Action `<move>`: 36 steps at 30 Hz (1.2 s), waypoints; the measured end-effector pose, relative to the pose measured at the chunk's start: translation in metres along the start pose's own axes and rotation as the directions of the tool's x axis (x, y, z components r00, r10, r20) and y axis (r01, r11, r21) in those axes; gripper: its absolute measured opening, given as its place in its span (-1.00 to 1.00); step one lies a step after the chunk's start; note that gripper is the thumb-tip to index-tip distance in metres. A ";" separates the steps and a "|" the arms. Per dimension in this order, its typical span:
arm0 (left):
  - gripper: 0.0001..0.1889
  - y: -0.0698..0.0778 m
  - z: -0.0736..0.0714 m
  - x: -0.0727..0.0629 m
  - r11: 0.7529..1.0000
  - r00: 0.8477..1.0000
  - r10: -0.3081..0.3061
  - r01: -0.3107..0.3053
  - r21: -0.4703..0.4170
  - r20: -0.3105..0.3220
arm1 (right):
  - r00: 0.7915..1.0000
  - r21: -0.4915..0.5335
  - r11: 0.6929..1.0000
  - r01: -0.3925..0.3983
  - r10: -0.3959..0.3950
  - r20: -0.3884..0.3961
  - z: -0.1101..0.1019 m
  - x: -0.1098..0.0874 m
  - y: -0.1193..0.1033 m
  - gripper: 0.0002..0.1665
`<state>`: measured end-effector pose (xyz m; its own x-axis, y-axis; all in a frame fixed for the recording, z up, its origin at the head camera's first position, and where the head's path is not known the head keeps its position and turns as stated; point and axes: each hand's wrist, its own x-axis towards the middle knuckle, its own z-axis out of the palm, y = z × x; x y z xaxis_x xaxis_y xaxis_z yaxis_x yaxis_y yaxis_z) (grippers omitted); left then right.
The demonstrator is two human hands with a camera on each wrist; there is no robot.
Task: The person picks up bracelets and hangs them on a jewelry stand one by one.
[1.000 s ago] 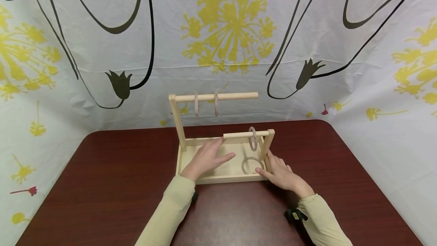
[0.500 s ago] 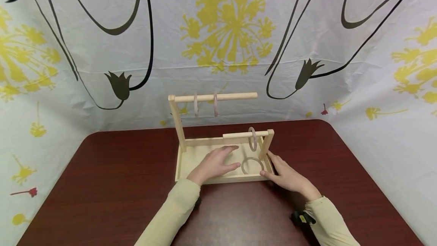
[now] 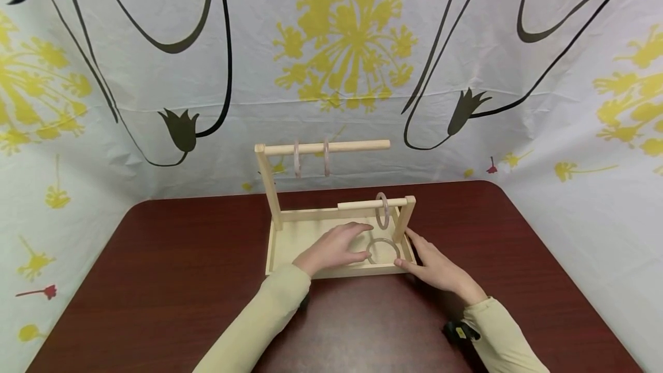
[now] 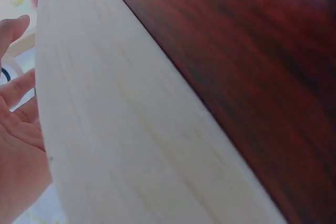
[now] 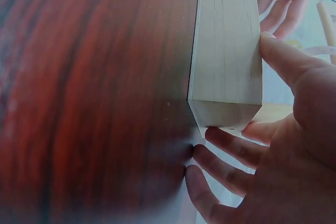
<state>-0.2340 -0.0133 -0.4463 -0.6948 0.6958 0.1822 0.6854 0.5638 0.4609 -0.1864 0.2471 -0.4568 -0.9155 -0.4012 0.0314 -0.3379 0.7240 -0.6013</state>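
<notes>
A pale wooden jewelry stand [image 3: 290, 243] with a tray base stands on the table. One ring-shaped bangle [image 3: 382, 239] lies on the tray floor at the right. Over the tray my left hand [image 3: 334, 249] has its fingers spread, thumb tip right at that bangle's left edge. My right hand [image 3: 440, 266] holds the tray's front right corner. In the right wrist view its thumb [image 5: 286, 59] lies on the front wall's top edge and its fingers [image 5: 226, 169] bend against the end. Another bangle [image 3: 386, 214] hangs on the short lower bar [image 3: 357, 205].
Two more bangles [image 3: 297, 160] hang on the long upper bar [image 3: 357, 145], whose left post rises from the tray. Both bars have a free end. The dark red table [image 3: 181, 269] reaches back to a white patterned cloth [image 3: 259, 73].
My left hand has come down from the lower bar's free end and moved right, to the bangle in the tray. My right hand has shifted slightly right at the corner.
</notes>
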 end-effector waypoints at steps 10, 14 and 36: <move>-0.40 0.000 0.003 0.011 1.000 0.998 0.020 -0.022 0.020 0.061 | 0.999 0.004 0.999 -0.036 0.036 0.028 0.000 0.001 0.000 -0.01; -0.38 0.001 0.005 0.014 0.999 0.996 0.008 -0.011 0.031 0.087 | 0.998 0.005 0.999 -0.044 0.044 0.040 0.000 0.001 0.001 -0.01; -0.42 0.003 0.019 0.033 0.984 0.957 0.048 -0.094 0.153 0.285 | 0.999 0.022 1.000 0.002 -0.003 0.052 -0.001 0.001 0.002 -0.02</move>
<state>-0.2509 0.0202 -0.4557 -0.5705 0.8197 -0.0508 0.7732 0.5569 0.3035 -0.1887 0.2487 -0.4571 -0.9019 -0.4320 -0.0085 -0.3346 0.7107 -0.6188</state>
